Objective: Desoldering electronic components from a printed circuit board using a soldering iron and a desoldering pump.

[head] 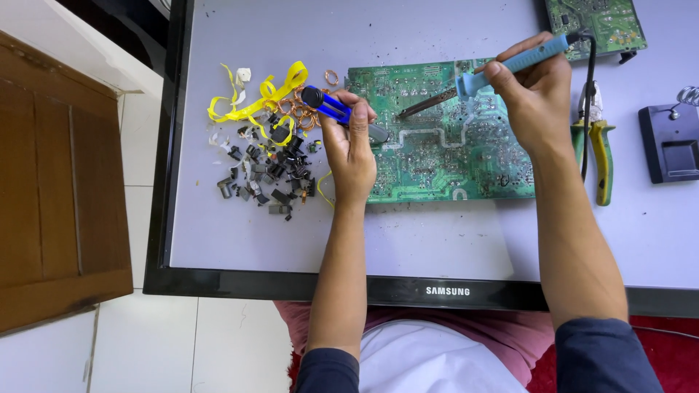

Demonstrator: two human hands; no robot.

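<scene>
A green circuit board (pixel 444 156) lies solder side up on a flat screen that serves as a work surface. My right hand (pixel 535 98) grips a blue-handled soldering iron (pixel 510 65), its tip touching the board near the upper left. My left hand (pixel 351 149) holds a blue desoldering pump (pixel 331 108) with its nozzle resting on the board's left edge, close to the iron's tip.
A heap of small black parts, copper coils and yellow tape (pixel 266 156) sits left of the board. Yellow-handled pliers (pixel 601 156) and a black iron stand (pixel 670 142) lie to the right. A second green board (pixel 601 22) is at the top. A wooden cabinet (pixel 51 182) stands at the left.
</scene>
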